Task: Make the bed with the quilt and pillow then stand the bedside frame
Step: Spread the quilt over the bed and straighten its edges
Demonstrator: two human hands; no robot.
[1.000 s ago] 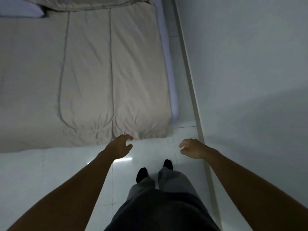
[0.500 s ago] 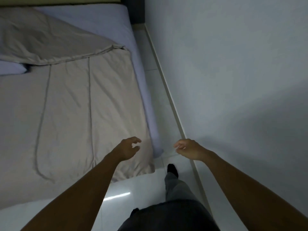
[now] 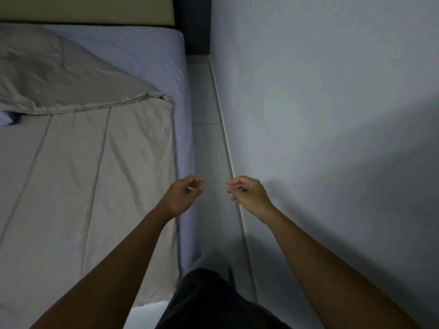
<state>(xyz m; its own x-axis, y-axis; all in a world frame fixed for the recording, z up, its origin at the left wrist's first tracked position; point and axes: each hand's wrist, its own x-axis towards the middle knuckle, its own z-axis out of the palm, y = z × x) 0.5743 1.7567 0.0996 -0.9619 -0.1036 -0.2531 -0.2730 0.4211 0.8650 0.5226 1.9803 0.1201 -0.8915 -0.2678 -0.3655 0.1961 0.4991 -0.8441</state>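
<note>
Two empty hands: left hand, right hand; one quilt

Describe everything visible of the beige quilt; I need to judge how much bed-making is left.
The beige quilt looks like thin, soft, lightly creased fabric with long stitched seams running down it. It lies mostly flat over the lavender fitted sheet, reaching close to the bed's right edge and hanging over the foot. Its top end is folded back in a rumpled diagonal flap, leaving the sheet bare near the headboard. Neither hand touches it.
</note>
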